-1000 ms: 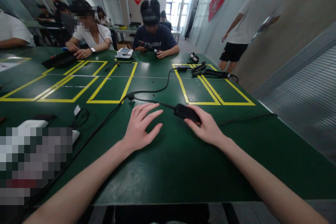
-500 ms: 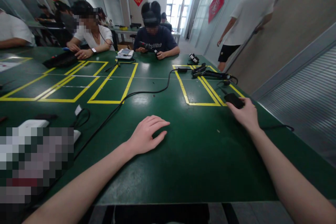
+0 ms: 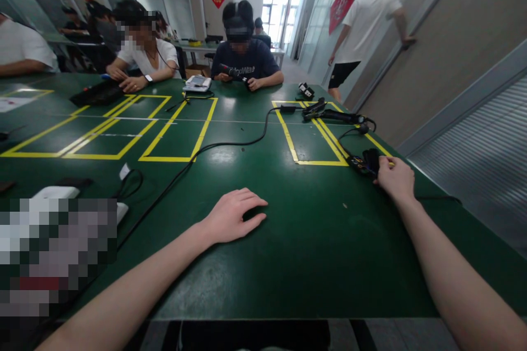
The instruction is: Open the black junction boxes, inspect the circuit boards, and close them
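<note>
My left hand (image 3: 237, 216) rests on the green table (image 3: 263, 279) with its fingers stretched out and nothing in it. At the right side, my right hand (image 3: 396, 177) has its fingers closed on a small black box-shaped object (image 3: 371, 161), which stands tilted. Just left of it lies a dark wired part (image 3: 357, 164) with small coloured bits; I cannot tell whether the two are joined. A thin black lead curves from there toward a long black jointed device (image 3: 335, 115) lying farther back.
A long black cable (image 3: 218, 145) crosses the table. Yellow tape (image 3: 206, 129) marks rectangles on it. White items, partly blurred out, lie at left near a white case (image 3: 55, 192). A person in a dark shirt (image 3: 247, 63) sits opposite; another person (image 3: 366, 22) stands at right.
My right hand has turned and shifted slightly right, tipping up the black box-shaped object, so the wired part beside it shows. My left hand stays nearly still. The standing person has moved left.
</note>
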Motion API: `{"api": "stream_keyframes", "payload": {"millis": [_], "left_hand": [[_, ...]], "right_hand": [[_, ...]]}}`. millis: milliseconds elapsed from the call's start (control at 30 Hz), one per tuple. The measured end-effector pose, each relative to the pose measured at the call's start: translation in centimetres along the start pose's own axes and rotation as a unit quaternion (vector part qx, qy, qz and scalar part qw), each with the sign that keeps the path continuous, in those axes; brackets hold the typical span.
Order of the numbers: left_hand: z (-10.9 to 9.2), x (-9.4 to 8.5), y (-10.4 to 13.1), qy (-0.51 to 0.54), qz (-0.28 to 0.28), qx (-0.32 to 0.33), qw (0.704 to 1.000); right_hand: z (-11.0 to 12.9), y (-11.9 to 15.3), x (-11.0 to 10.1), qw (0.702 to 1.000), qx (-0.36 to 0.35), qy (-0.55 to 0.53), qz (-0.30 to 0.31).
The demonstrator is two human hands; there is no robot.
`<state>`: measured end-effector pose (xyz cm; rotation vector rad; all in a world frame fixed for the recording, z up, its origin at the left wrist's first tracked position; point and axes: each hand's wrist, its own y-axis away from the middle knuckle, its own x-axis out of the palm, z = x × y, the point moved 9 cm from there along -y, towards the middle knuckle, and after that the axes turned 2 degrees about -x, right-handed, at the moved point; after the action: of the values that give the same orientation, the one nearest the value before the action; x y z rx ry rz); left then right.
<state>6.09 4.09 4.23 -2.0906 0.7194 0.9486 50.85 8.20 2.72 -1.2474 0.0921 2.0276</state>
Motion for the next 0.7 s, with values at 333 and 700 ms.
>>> {"api": "stream_keyframes", "payload": {"millis": [333,700], "left_hand": [[-0.1,0.1,-0.1,-0.001,0.009,-0.003,1.0],[-0.2,0.1,-0.1,0.002,0.014,-0.001,1.0]], "right_hand": [[0.3,2.2,-0.2,0.983,0.116,-0.145,0.002],[3.0,1.1,-0.7,0.998,-0.056,-0.006,0.015]]}}
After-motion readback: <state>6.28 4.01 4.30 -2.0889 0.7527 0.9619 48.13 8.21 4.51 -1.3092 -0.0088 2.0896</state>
